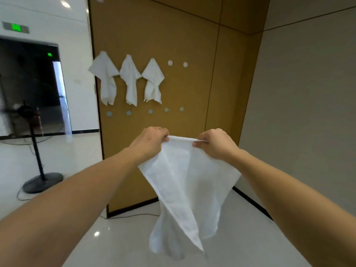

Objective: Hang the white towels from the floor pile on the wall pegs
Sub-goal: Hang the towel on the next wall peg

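Towels: 3 hung, 1 held; left hand, right hand fingers clamped on its top edge.

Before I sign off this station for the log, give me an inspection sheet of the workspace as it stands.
Surface: glossy pale floor; brown wall panel carries the pegs.
Job's things: three hung towels on the upper row; two free upper pegs to their right; five lower pegs bare; held towel hangs from its top edge. Floor pile not in view.
Clutter: nothing seen.
Grippers: left hand and right hand each pinch the towel's top edge.
Cables: red cable along the panel's foot; dark cord by the fan base.
Surroundings: standing fan, dark doorway, green exit sign.
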`<act>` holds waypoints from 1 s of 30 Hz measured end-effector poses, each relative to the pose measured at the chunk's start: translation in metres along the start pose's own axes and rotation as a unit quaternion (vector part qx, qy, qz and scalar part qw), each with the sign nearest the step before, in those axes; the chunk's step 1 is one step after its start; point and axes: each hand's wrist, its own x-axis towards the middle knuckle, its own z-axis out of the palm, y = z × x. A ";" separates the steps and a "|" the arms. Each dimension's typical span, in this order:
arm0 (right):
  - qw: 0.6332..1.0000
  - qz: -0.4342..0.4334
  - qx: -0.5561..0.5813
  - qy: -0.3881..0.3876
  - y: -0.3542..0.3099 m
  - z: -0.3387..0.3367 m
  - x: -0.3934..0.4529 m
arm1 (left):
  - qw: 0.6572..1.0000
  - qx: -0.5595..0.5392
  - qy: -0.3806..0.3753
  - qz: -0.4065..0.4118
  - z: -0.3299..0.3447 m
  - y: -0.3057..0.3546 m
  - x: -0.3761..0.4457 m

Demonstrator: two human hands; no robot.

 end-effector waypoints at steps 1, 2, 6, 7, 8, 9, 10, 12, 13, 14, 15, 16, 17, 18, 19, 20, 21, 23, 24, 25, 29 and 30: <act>1.000 -0.010 0.005 0.002 0.010 0.002 0.022 | 1.000 0.010 0.005 -0.009 0.004 -0.007 0.016; 1.000 -0.017 0.013 0.005 0.020 0.004 0.044 | 1.000 0.017 0.012 -0.018 0.009 -0.014 0.032; 0.999 -0.044 0.030 0.011 0.058 0.014 0.123 | 0.998 0.047 0.024 -0.033 0.033 -0.039 0.090; 0.998 -0.048 0.033 0.005 0.065 0.018 0.140 | 0.998 0.052 0.025 -0.036 0.040 -0.045 0.103; 0.998 -0.051 0.037 0.000 0.072 0.022 0.157 | 0.997 0.055 0.027 -0.040 0.048 -0.053 0.115; 0.998 -0.054 0.040 -0.006 0.079 0.027 0.173 | 0.997 0.058 0.030 -0.043 0.056 -0.060 0.127; 0.997 -0.056 0.043 -0.010 0.086 0.032 0.190 | 0.996 0.061 0.032 -0.048 0.065 -0.069 0.139; 0.997 -0.062 0.045 -0.016 0.102 0.044 0.224 | 0.996 0.062 0.030 -0.059 0.085 -0.087 0.163; 0.997 -0.065 0.043 -0.014 0.110 0.050 0.240 | 0.996 0.059 0.030 -0.064 0.096 -0.096 0.176; 0.997 -0.066 0.041 -0.009 0.119 0.056 0.258 | 0.996 0.057 0.031 -0.066 0.107 -0.106 0.190; 0.997 -0.066 0.037 -0.002 0.127 0.062 0.275 | 0.996 0.055 0.032 -0.064 0.118 -0.116 0.204; 0.997 -0.065 0.033 0.004 0.135 0.068 0.294 | 0.996 0.053 0.035 -0.059 0.128 -0.128 0.221; 0.997 -0.066 0.027 0.008 0.142 0.073 0.312 | 0.997 0.049 0.039 -0.054 0.139 -0.139 0.238; 0.998 -0.066 0.020 0.012 0.149 0.078 0.332 | 0.997 0.044 0.045 -0.049 0.149 -0.151 0.255; 0.998 -0.067 0.013 0.015 0.155 0.082 0.353 | 0.997 0.038 0.051 -0.046 0.159 -0.163 0.273; 0.998 -0.066 0.009 0.017 0.162 0.087 0.374 | 0.997 0.033 0.055 -0.041 0.170 -0.175 0.291; 0.998 -0.064 0.006 0.017 0.169 0.091 0.397 | 0.997 0.028 0.057 -0.033 0.180 -0.188 0.309; 0.998 -0.054 0.002 0.011 0.181 0.098 0.441 | 0.998 0.022 0.058 -0.025 0.198 -0.213 0.346; 0.999 -0.047 -0.001 0.011 0.187 0.101 0.464 | 0.998 0.022 0.055 -0.027 0.206 -0.226 0.365; 0.999 -0.042 -0.002 0.014 0.192 0.105 0.486 | 0.998 0.026 0.051 -0.031 0.212 -0.239 0.385; 0.999 -0.046 0.005 0.024 0.215 0.118 0.561 | 0.998 0.041 0.038 -0.029 0.233 -0.282 0.451; 0.998 -0.053 0.008 0.024 0.221 0.121 0.578 | 0.998 0.046 0.036 -0.029 0.239 -0.291 0.464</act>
